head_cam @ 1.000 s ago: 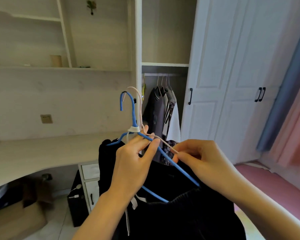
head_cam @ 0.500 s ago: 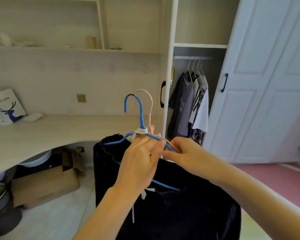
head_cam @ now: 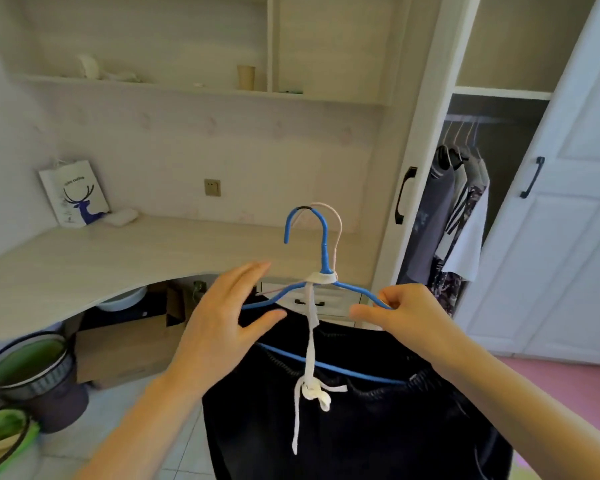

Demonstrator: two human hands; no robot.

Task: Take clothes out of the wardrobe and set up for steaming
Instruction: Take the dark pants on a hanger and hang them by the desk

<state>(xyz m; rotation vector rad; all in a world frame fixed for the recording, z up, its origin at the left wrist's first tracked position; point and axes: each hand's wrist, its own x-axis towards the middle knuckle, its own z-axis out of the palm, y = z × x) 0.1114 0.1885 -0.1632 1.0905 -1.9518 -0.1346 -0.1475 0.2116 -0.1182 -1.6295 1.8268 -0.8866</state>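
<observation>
A blue hanger (head_cam: 323, 252) carries black trousers (head_cam: 357, 424) over its lower bar, with a white drawstring (head_cam: 309, 344) looped round its neck. A pale pink hanger (head_cam: 335, 225) sits right behind it. My right hand (head_cam: 400, 315) pinches the blue hanger's right shoulder. My left hand (head_cam: 227, 315) is spread with straight fingers in front of the left shoulder and holds nothing. The wardrobe (head_cam: 499, 91) stands open at the right with several garments (head_cam: 459, 216) on its rail.
A curved desk (head_cam: 101, 261) runs along the left wall with a deer-print paper bag (head_cam: 75, 192) on it. Under it are a cardboard box (head_cam: 125, 348) and two lined bins (head_cam: 28, 368). White wardrobe doors (head_cam: 568, 237) stand right.
My left hand has let go of the hanger neck and spread open. The view has swung left toward the desk, and the hangers now face me flat with the drawstring showing.
</observation>
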